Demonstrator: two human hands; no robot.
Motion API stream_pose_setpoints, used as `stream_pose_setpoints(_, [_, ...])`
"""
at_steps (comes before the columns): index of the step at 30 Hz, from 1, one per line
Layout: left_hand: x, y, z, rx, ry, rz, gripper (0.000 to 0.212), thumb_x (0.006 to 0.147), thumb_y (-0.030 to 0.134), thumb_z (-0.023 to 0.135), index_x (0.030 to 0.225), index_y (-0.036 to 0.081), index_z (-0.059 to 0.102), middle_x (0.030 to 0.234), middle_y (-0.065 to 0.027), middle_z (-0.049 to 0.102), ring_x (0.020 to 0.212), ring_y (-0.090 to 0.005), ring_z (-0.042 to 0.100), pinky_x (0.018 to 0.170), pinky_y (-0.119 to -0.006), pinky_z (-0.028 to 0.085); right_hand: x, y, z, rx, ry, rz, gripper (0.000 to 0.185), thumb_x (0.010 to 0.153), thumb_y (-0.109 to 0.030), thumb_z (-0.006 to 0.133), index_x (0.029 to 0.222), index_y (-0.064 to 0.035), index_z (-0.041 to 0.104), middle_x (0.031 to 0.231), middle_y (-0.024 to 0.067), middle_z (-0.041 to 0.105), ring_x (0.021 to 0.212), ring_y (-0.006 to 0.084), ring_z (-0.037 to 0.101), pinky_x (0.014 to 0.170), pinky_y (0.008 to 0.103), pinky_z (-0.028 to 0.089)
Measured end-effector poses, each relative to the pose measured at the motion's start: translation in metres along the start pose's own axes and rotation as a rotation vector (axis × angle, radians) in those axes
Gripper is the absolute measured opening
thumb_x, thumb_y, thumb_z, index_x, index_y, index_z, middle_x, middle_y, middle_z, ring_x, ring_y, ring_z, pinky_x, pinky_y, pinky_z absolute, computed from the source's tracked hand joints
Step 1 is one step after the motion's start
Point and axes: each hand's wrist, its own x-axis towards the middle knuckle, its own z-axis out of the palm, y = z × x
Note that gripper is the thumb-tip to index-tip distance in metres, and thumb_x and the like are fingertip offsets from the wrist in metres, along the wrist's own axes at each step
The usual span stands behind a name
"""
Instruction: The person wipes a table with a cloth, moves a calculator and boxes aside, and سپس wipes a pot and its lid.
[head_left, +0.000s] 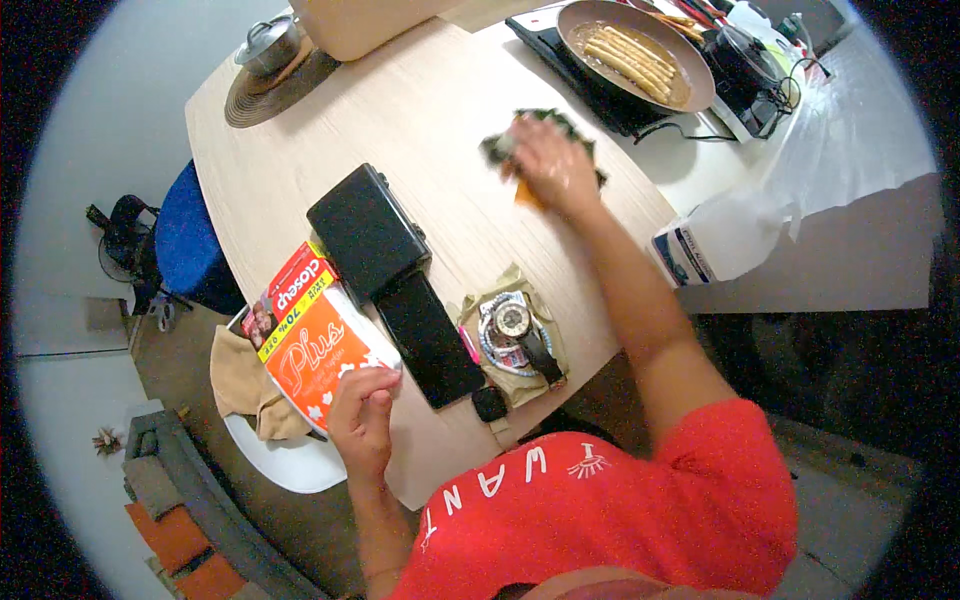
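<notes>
My right hand (551, 161), slightly blurred, presses on a crumpled dark patterned cloth (499, 150) with an orange part, flat on the light wooden table (420, 97). Beside the orange napkin pack (300, 367), my left hand (364, 420) has its fingers curled and holds nothing that I can see. A black hard case (367, 232) and a flat black object (427, 337) lie between the hands. Near the table's front edge, a wristwatch (512, 321) and beaded strings rest on crumpled brownish paper (517, 382).
At the upper right, a pan (697, 82) holds long rolled food in oil on a black cooktop (532, 45). A cable trails beside it. A white plastic jug (735, 232) stands by the table's right edge. A lidded pot (268, 46) sits on a round mat (247, 97).
</notes>
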Motion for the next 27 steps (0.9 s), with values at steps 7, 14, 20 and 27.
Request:
stream_pose_setpoints(7, [-0.007,0.006,-0.003,0.022,0.002,0.101,0.02,0.088,0.02,0.058,0.086,0.0,0.065,0.087,-0.0099,0.064,0.084,-0.0208,0.059,0.077,-0.03,0.045,0.063,-0.035,0.008,-0.009,-0.132,-0.072,0.031,0.083,-0.037,0.052,0.103,-0.0159,0.062,0.134,0.0079,0.045,0.121,0.0306,0.044,0.095,0.0419,0.039])
stream_pose_setpoints(14, [-0.015,-0.005,-0.026,0.06,0.111,0.013,0.021,0.088,0.021,0.058,0.086,0.001,0.064,0.086,-0.0098,0.064,0.084,-0.0215,0.059,0.079,-0.032,0.045,-0.043,-0.052,-0.066,-0.043,-0.085,0.135,0.049,0.088,-0.04,0.05,0.131,-0.0159,0.046,0.137,0.0081,0.042,0.118,0.0329,0.046,0.091,0.0469,0.04])
stream_pose_setpoints(20, [-0.009,0.0,-0.026,0.106,0.159,0.039,0.023,0.088,0.022,0.058,0.084,0.0,0.063,0.084,-0.0104,0.064,0.082,-0.0219,0.059,0.079,-0.033,0.045,0.029,0.01,-0.003,-0.055,-0.068,0.439,0.049,0.088,-0.042,0.043,0.128,-0.0138,0.048,0.137,0.0102,0.042,0.123,0.0319,0.041,0.102,0.0523,0.027])
stream_pose_setpoints(27, [-0.039,-0.01,-0.048,0.192,0.343,-0.043,0.031,0.088,0.03,0.056,0.08,0.001,0.063,0.078,-0.0097,0.064,0.078,-0.0226,0.059,0.08,-0.037,0.044,0.163,0.017,0.081,0.073,-0.221,0.484,0.055,0.089,-0.049,0.032,0.135,-0.0205,0.04,0.143,0.0054,0.034,0.132,0.0273,0.03,0.107,0.0477,0.021])
